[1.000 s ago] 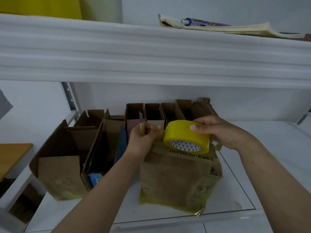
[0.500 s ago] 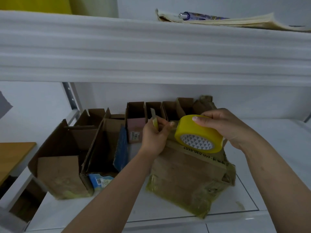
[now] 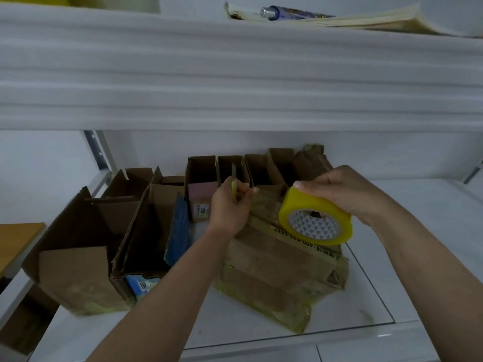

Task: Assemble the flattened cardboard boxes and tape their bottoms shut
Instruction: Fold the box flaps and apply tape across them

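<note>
A worn cardboard box [image 3: 277, 267] with yellowed tape on its edges lies tilted on the white shelf [image 3: 261, 333] in front of me. My right hand [image 3: 345, 192] grips a roll of yellow tape [image 3: 315, 218] just above the box's upper right edge. My left hand [image 3: 230, 207] pinches a small yellow-handled blade-like thing [image 3: 234, 188] at the box's upper left corner. Whether a strip of tape runs between the roll and my left hand cannot be made out.
Several open cardboard boxes [image 3: 78, 244] stand to the left and along the back wall [image 3: 203, 178]. A white shelf board [image 3: 235, 74] hangs overhead with papers and a bottle [image 3: 292, 13] on it. A wooden surface [image 3: 15, 239] shows at far left.
The box has tipped further over to the right. My right hand has carried the tape roll rightward and tilted it. My left hand has lifted with the small yellow thing.
</note>
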A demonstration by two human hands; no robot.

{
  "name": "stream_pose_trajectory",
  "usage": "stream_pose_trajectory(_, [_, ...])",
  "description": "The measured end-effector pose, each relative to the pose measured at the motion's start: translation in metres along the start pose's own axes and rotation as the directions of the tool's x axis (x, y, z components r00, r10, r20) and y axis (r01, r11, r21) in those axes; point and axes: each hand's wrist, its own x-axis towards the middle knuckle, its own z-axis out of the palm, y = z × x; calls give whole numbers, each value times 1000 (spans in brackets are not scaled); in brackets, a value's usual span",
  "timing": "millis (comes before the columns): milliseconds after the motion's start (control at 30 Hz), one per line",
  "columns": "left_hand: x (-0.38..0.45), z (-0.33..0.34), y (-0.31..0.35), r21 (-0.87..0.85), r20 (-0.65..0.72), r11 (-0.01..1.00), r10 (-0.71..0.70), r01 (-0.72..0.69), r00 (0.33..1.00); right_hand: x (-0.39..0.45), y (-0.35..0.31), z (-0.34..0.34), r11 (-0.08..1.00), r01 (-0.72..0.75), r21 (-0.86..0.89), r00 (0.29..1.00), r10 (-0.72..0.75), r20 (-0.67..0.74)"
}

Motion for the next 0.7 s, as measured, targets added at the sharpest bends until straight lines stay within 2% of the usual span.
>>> stream_pose_trajectory(133, [-5, -1, 0, -97, -33, 995, -42, 39, 999, 2, -2, -7, 996, -65, -68, 995, 69, 67])
stream_pose_trajectory(233, [-2, -1, 1, -147, -53, 986, -82, 74, 995, -1, 7, -12, 997, -73, -5, 988, 73, 133])
stream_pose_trajectory(300, [-1, -2, 3, -161, -50, 985, -70, 61, 996, -4, 13, -15, 992, -91, 82, 985, 78, 151])
stream_pose_trajectory(367, [-3, -1, 4, -158, -43, 987, -32, 25, 999, -7, 18, -17, 991, -89, 96, 983, 72, 168])
stream_pose_trajectory(433, [-6, -1, 2, -160, -65, 987, -13, 2, 998, -8, 19, -16, 995, -72, 63, 983, 60, 174])
stream_pose_trajectory(533, [-4, -7, -4, -264, -128, 963, -82, 46, 988, -7, 19, -14, 997, -49, -63, 991, 56, 121])
stream_pose_trajectory(700, [-4, -14, -9, -327, -102, 937, -166, 124, 981, -5, 21, -6, 984, -54, -173, 994, 69, 84])
